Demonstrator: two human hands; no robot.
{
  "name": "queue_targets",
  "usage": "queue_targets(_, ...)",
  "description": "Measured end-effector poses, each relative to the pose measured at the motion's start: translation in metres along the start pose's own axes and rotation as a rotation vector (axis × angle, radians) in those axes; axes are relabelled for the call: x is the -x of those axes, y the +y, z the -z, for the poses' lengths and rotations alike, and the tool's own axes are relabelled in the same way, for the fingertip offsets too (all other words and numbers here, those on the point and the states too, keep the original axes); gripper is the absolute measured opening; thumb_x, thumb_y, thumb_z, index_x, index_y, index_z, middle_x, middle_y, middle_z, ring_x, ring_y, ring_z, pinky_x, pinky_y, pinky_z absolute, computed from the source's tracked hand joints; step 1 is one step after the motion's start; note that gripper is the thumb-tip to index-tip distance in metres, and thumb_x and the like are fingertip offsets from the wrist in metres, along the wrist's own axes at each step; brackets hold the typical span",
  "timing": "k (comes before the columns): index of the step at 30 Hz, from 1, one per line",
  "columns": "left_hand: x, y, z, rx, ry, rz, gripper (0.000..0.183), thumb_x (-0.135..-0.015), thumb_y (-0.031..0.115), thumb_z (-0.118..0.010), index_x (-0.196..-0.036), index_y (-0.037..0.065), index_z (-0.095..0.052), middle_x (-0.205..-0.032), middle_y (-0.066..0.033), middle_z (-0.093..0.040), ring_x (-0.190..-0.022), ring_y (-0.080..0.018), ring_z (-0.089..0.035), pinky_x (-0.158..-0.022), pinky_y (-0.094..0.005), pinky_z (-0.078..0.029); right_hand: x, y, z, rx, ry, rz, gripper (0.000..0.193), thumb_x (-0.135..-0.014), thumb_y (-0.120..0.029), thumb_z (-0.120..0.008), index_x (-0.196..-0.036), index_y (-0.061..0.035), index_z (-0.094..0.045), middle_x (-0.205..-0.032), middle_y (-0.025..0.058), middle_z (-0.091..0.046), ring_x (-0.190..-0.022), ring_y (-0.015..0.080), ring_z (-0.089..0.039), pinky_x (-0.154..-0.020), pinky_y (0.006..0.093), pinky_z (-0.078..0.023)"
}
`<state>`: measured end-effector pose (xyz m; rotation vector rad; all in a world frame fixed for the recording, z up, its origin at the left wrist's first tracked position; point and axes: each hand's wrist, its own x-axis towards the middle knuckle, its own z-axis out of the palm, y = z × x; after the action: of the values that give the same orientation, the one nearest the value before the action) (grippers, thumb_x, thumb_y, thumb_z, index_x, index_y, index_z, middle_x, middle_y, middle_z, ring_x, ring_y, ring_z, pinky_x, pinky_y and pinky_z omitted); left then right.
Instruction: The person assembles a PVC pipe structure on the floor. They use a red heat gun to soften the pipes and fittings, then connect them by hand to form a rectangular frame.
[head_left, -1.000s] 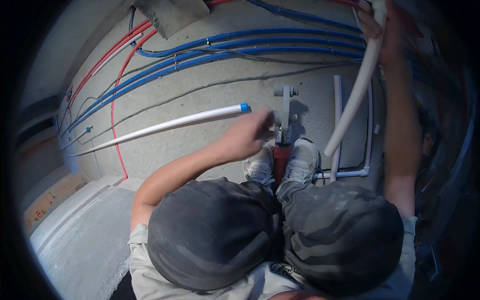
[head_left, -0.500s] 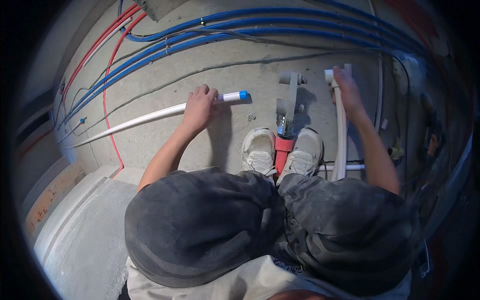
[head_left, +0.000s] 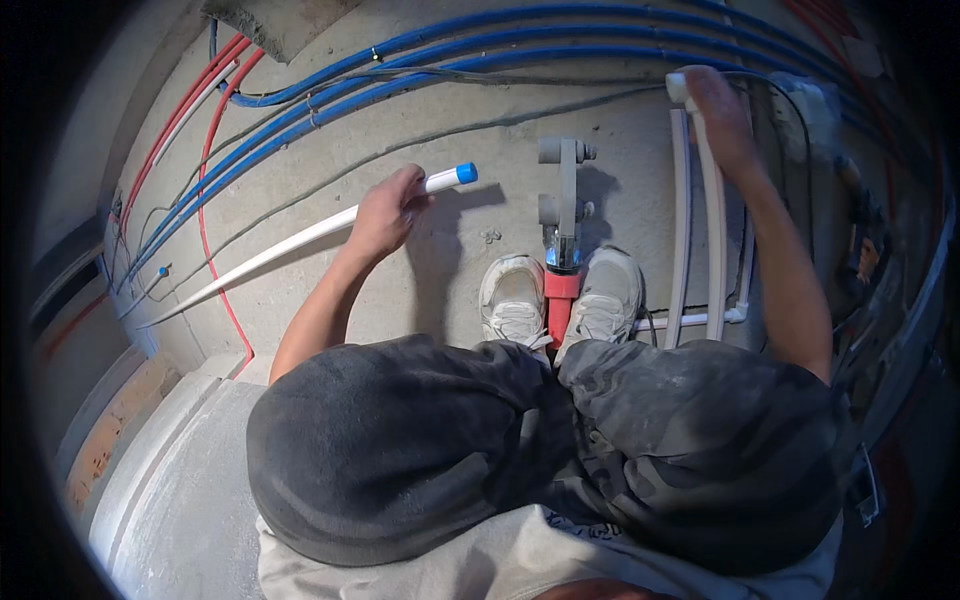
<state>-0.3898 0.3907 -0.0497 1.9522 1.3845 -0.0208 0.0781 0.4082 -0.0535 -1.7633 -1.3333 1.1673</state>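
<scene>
My left hand [head_left: 388, 210] is closed round a long white plastic pipe [head_left: 280, 243] near its right end, which wears a blue cap [head_left: 466, 173]. That end is raised off the floor and casts a shadow; the far left end slopes down to the floor. On the right, my right hand [head_left: 722, 115], slightly blurred, grips the upper end of another white pipe [head_left: 712, 210], where a short white fitting [head_left: 677, 87] sits. Between the hands stands a pipe fusion welder [head_left: 568, 200] with grey heating heads, its red handle [head_left: 560, 305] between my shoes.
Several blue pipes [head_left: 480, 43] run across the far floor, with a dark cable [head_left: 400, 145] nearer. Red pipes [head_left: 203, 195] lie at left. Beside the right-hand pipe is another pale pipe [head_left: 681, 220]; a white pipe [head_left: 690, 322] crosses near my right shoe.
My right hand has moved farther away, carrying the fitted pipe end up and away from the pale pipe beside it. My left hand has lifted the blue-capped end slightly and shifted left.
</scene>
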Motion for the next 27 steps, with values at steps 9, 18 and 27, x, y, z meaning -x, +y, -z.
queue_targets(9, -0.025, 0.089, 0.044, -0.295, 0.144, -0.091, 0.038, -0.091, 0.042, -0.070, -0.086, 0.005, -0.064, -0.076, -0.0192, -0.068, -0.074, -0.0427, -0.066, -0.065, -0.0499, -0.051, 0.018, 0.045, -0.068, 0.360, -0.091, 0.067, 0.034, -0.103, -0.029, -0.056, -0.127, -0.0048, -0.058, -0.125, 0.0212, -0.058, -0.122, 0.0376, -0.055, -0.103, 0.0443, -0.043)
queue_targets(18, -0.050, 0.144, 0.049, -0.204, -0.241, -0.003, 0.019, -0.089, 0.020, -0.068, -0.092, 0.002, -0.073, -0.089, -0.0232, -0.071, -0.090, -0.0426, -0.068, -0.078, -0.0519, -0.053, 0.055, -0.146, -0.083, 0.729, -0.292, 0.732, 0.040, -0.079, -0.002, -0.066, -0.119, -0.0045, -0.065, -0.120, 0.0161, -0.064, -0.116, 0.0334, -0.060, -0.097, 0.0457, -0.049)
queue_targets(27, -0.019, 0.138, 0.047, -0.249, -0.250, -0.024, 0.016, -0.081, 0.011, -0.063, -0.089, 0.005, -0.075, -0.089, -0.0216, -0.072, -0.085, -0.0413, -0.071, -0.075, -0.0500, -0.057, 0.057, -0.132, -0.103, 0.911, -0.577, 0.494, 0.011, -0.086, -0.013, -0.066, -0.086, -0.0020, -0.065, -0.086, 0.0191, -0.071, -0.084, 0.0386, -0.070, -0.073, 0.0519, -0.056)
